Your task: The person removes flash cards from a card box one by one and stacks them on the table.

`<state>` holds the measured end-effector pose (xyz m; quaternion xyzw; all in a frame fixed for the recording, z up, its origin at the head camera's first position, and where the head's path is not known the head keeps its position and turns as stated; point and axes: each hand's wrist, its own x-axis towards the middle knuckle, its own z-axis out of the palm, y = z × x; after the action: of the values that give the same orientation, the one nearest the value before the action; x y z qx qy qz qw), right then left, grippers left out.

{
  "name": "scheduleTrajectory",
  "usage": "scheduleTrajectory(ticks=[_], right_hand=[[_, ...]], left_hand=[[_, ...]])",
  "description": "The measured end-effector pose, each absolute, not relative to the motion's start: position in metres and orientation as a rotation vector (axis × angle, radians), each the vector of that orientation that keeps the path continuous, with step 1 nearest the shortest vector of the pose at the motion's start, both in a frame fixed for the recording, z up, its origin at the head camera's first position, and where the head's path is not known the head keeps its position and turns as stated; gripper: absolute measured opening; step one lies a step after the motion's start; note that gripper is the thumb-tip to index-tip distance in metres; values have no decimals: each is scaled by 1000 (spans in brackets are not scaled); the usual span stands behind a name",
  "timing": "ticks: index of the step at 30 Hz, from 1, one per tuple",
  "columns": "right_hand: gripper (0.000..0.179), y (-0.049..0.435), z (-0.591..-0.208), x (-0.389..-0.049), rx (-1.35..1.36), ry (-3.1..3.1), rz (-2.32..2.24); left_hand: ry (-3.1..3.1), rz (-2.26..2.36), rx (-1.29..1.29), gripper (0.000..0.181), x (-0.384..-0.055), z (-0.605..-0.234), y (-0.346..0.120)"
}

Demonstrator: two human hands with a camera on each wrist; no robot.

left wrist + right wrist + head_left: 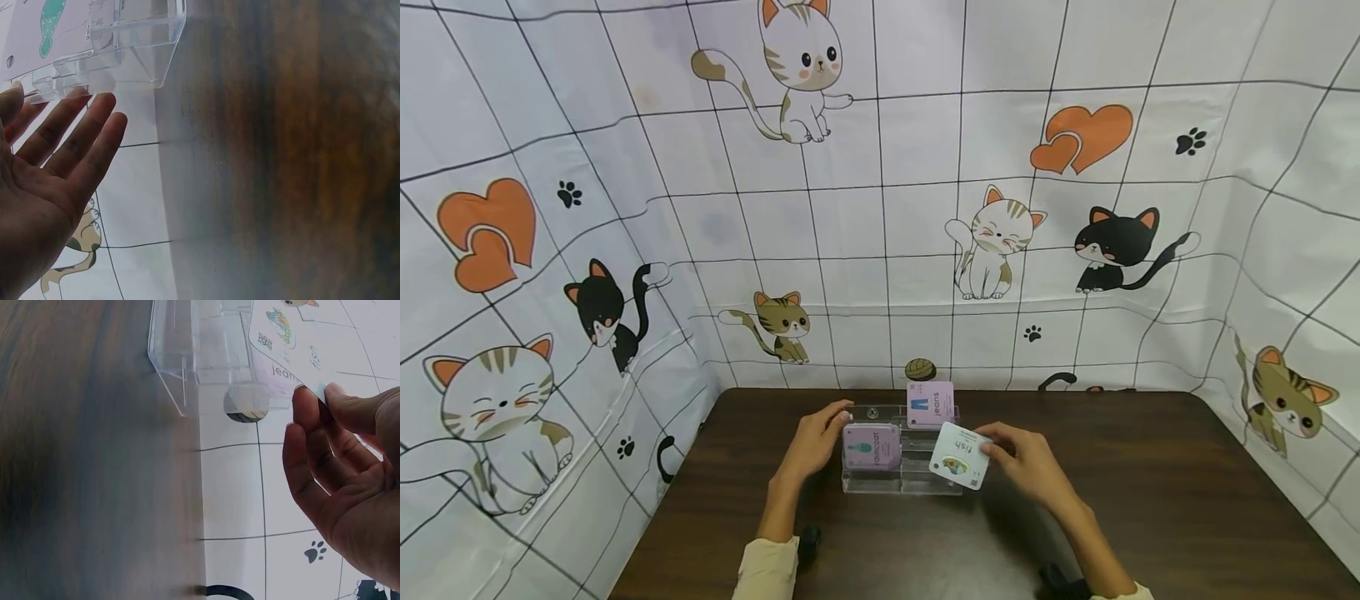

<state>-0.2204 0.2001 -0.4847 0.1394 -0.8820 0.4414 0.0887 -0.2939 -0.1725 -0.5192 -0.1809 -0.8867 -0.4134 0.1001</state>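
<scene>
A clear acrylic tiered card stand (931, 485) sits on the table. My left hand (814, 443) touches its left side, and in the left wrist view the fingers (94, 140) look fairly straight along the stand's edge. On the stand's left part leans a purple "raincoat" card (871, 447). Higher up at the right stands a purple "jeans" card (930, 404). My right hand (1026, 462) pinches a white "fish" card (958, 456) by its corner between thumb and fingers. That card is tilted and overlaps the stand's right part in the head view.
The dark wooden table (1150, 500) extends on both sides of the stand. Behind it and at the sides hangs a white gridded cloth (917, 225) printed with cats, hearts and paw prints. Dark bands (808, 546) are at both wrists.
</scene>
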Motion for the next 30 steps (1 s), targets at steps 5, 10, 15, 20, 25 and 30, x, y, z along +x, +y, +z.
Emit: scheduleTrajectory(ticks=[5,10,15,20,25,30], right_hand=[[22,208,-488,-216,366,-2650,1308],[23,219,-490,-211,326,-2669,1296],[24,229,-491,-208,290,-2678,1279],[24,236,-492,-206,282,-2679,1278],[24,241,-489,-206,281,-2675,1265],[24,248,-485,-208,295,-2677,1245]], left_hand=[[-2623,-1229,-541,38,-289,-522,-173],[-2629,-1215,-523,37,-288,-527,-173],[-2613,-1209,-539,37,-289,-527,-172],[-2621,-1209,-539,38,-290,-527,-171],[-2616,-1201,-538,37,-291,-525,-172],[-2610,-1199,-542,38,-295,-518,-173]])
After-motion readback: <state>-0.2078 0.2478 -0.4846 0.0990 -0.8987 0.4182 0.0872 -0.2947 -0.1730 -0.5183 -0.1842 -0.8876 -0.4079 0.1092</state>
